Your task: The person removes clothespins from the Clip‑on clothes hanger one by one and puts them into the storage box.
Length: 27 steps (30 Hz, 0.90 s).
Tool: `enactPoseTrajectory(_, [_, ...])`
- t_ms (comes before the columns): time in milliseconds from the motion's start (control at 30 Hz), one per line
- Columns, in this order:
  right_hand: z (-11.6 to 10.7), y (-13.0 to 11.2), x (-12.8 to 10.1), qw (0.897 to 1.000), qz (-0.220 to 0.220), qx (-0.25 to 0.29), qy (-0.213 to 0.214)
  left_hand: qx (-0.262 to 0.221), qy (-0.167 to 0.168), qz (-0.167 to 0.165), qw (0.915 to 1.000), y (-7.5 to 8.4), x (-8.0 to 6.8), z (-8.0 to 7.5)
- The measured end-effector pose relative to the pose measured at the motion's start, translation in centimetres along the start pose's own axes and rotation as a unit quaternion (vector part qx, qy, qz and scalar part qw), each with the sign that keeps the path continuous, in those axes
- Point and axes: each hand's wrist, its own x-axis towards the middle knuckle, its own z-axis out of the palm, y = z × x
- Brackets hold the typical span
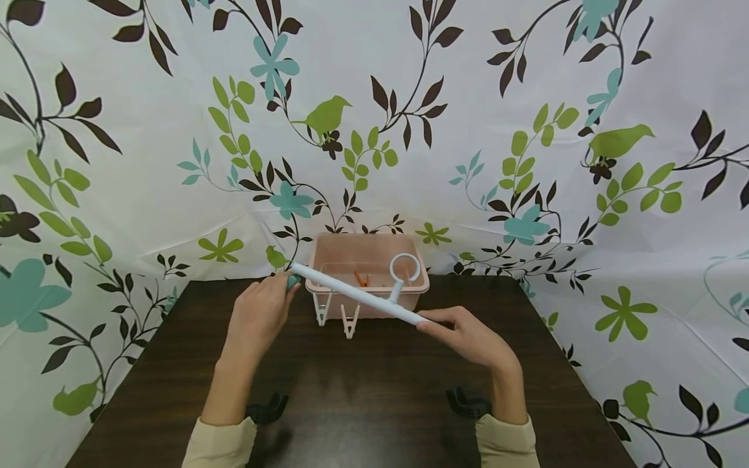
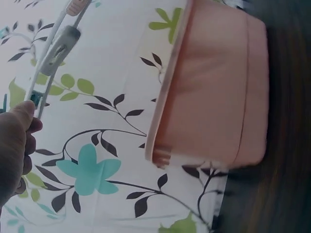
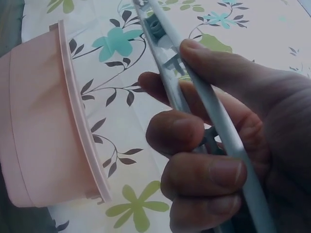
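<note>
A pale clip hanger (image 1: 357, 294) with a ring hook (image 1: 405, 268) is held up over the table, tilted with its right end lower. My left hand (image 1: 257, 318) pinches a small teal clip (image 1: 293, 281) at the hanger's left end; fingertips and clip also show in the left wrist view. Round the right end curl the fingers of my right hand (image 1: 468, 335), the thumb lying along the bar in the right wrist view. Two light clothespins, a white one (image 1: 321, 309) and a pinkish one (image 1: 350, 322), appear below the bar in front of the bin.
Behind the hanger a pink plastic bin (image 1: 365, 244) stands at the back of the dark table (image 1: 363, 403), with small orange pieces (image 1: 361, 279) inside. A patterned cloth (image 1: 374, 130) rises behind and at both sides. Black curved pieces (image 1: 468, 404) show near each forearm.
</note>
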Motion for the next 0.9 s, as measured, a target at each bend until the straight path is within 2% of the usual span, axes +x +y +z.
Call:
enactPoseTrajectory(133, [0.0, -0.1, -0.1, 1.000, 0.005, 0.013, -0.009, 0.022, -0.003, 0.038, 0.9990, -0.6, 0.5, -0.1])
enactPoseTrajectory(300, [0.0, 0.0, 0.1, 1.000, 0.001, 0.015, -0.011, 0.028, -0.010, 0.050, 0.9983, -1.0, 0.8, -0.3])
enactPoseTrajectory(500, [0.1, 0.1, 0.1, 1.000, -0.010, 0.013, -0.002, -0.008, -0.023, 0.015, 0.9996, -1.0, 0.5, -0.3])
enactPoseTrajectory(733, [-0.2, 0.4, -0.4, 0.999, 0.006, -0.002, 0.050, -0.041, -0.022, -0.025, 0.9986, -1.3, 0.0, 0.1])
enactPoseTrajectory(800, [-0.4, 0.3, -0.4, 0.998, 0.018, 0.005, 0.061, -0.048, -0.042, -0.033, 0.9974, -1.4, 0.3, 0.2])
enactPoseTrajectory(900, [-0.5, 0.1, -0.4, 0.997, 0.031, 0.017, 0.068, -0.066, -0.099, -0.053, 0.9914, -1.3, 1.2, 0.5])
